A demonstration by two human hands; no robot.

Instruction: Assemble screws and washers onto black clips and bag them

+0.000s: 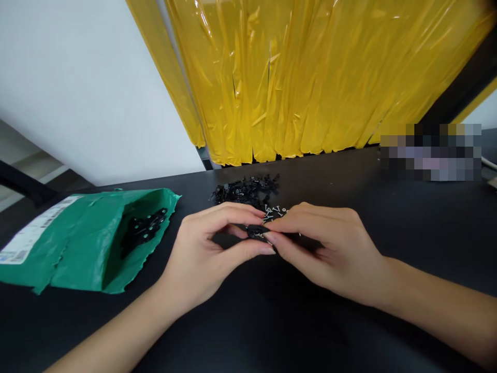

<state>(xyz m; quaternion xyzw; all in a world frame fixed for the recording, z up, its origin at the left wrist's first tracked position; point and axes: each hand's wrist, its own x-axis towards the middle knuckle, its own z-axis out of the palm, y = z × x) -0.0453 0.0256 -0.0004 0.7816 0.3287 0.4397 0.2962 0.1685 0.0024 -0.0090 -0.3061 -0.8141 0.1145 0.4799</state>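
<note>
A small black plastic part (255,231) is held over the dark table between the fingertips of both hands. My left hand (212,246) pinches it from the left, thumb below and fingers above. My right hand (330,238) is closed at its right end, thumb and forefinger together; whether a screw is also in that pinch is too small to tell. Small light specks show on the part. Just behind the fingers lie several loose silver screws (275,211), partly covered by my right hand. Beyond them is a heap of small black plastic pieces (243,190).
An open green mailing bag (77,248) with a white label lies at the left, black parts (147,225) showing in its mouth. Yellow plastic strips (272,93) hang behind the black table (349,186), beside a white panel (97,88). A blurred-out patch (435,155) covers something at the right.
</note>
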